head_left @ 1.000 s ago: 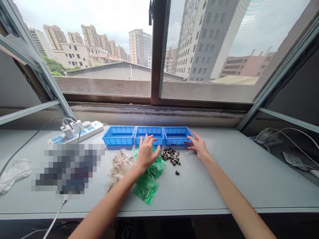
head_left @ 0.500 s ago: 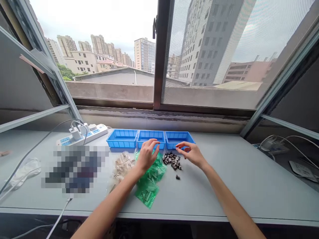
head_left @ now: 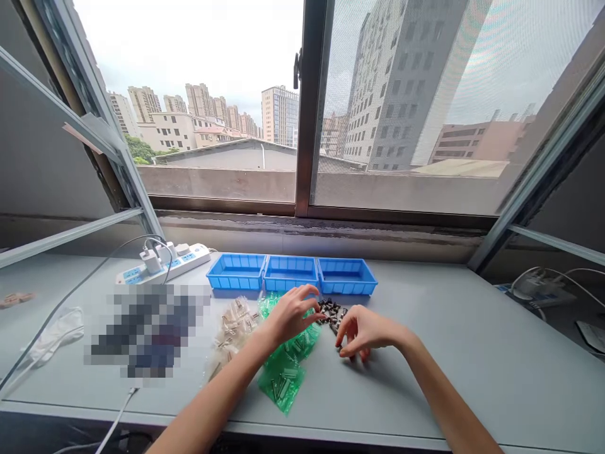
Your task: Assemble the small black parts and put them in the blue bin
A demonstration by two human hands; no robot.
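A heap of small dark parts lies on the grey table, between my two hands. My left hand hovers over the green plastic bags, its fingers apart and nothing in them, fingertips beside the heap. My right hand is down near the table at the heap's near right side, thumb and forefinger curled round a small dark part, mostly hidden by the fingertips. Clear bags of light parts lie left of the green ones.
Three blue bins stand in a row at the table's back. A white power strip with plugs is at the back left, its cable crossing the left side. A white cloth-like item lies far left.
My right hand has come down and nearer, over the spot where a single dark part lay. My left hand has shifted right and lower towards the heap. The view has tilted slightly.
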